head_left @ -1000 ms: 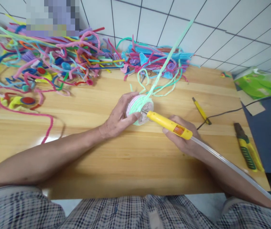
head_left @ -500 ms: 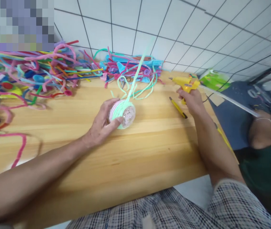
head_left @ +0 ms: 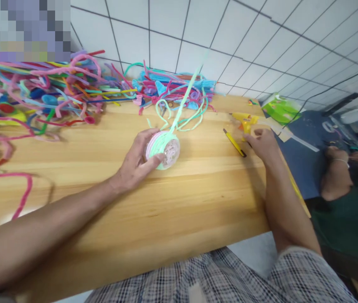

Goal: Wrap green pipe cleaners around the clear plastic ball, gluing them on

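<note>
My left hand (head_left: 139, 160) is closed around a round, clear-faced piece wound with pale green and pinkish-lilac pipe cleaner (head_left: 158, 147), thumb on its face. From the top of this coil a long light green pipe cleaner (head_left: 185, 99) sticks up and away toward the wall. On the right, a yellow hot glue gun (head_left: 244, 119) has its nozzle pointing left and a long whitish glue stick out of its back. My right hand (head_left: 263, 144) is at the lower end of the gun's handle, thumb and forefinger apart, the grip no longer wrapped. A yellow utility knife (head_left: 234, 143) lies just left of that hand.
Heaps of coloured pipe cleaners (head_left: 62, 92) cover the back left, with a blue and pink bundle (head_left: 172, 86) by the tiled wall. A green packet (head_left: 279, 108) lies beyond the right edge. Another person's arm (head_left: 336, 176) is at far right. A black cable (head_left: 324, 90) crosses there.
My right hand has drawn back to the right and slightly down from the glue gun's grip, and its fingers have loosened. The gun sits lower. My left hand keeps the coil almost still.
</note>
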Demonstrator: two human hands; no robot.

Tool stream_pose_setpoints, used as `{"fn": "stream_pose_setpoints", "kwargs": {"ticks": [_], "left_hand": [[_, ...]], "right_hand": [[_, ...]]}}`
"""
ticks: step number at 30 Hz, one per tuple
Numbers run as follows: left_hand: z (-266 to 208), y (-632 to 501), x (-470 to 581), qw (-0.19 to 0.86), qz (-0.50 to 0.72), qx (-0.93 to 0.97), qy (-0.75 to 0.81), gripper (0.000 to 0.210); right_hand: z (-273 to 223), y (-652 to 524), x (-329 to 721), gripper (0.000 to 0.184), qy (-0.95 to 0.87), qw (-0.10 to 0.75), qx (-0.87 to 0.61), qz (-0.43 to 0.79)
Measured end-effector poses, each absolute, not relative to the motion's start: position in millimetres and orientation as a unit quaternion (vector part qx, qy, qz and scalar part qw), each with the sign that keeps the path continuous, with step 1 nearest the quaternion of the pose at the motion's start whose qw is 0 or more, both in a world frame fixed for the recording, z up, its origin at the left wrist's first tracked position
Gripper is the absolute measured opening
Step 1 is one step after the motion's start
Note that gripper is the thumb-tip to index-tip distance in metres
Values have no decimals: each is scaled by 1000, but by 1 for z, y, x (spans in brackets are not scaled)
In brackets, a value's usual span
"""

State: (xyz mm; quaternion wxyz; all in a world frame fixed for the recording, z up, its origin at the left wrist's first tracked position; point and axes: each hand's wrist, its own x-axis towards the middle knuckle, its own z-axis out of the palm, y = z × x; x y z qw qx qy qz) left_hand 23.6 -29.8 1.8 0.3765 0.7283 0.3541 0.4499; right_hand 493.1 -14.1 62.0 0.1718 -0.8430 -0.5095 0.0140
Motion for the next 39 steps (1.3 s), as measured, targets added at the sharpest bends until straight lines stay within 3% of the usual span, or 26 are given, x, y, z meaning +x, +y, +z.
{"fn": "stream_pose_setpoints", "kwargs": {"ticks": [3, 6, 9, 12, 19, 26, 39], "left_hand": [[-1, -29, 25, 378, 454, 729, 344, 68], [-3, -28, 24, 373, 459, 734, 333, 68], [-2, -28, 24, 367, 462, 737, 329, 67], [1, -29, 25, 352, 464, 746, 323, 65], [5, -29, 26, 323, 476, 765, 289, 61], [11, -31, 26, 329, 464, 767, 296, 61], [6, -28, 27, 334, 473, 764, 285, 63]], "right_hand": [[73, -56, 467, 29, -549, 130, -826, 0], [82, -89, 409, 19, -757, 242, -605, -57], [89, -96, 343, 29, -872, 297, -368, -126], [90, -79, 298, 36, -902, 318, -257, -139], [76, -42, 280, 58, -922, 282, -247, -96], [67, -39, 286, 51, -917, 289, -262, -82], [61, -40, 285, 59, -914, 304, -263, -51]]}}
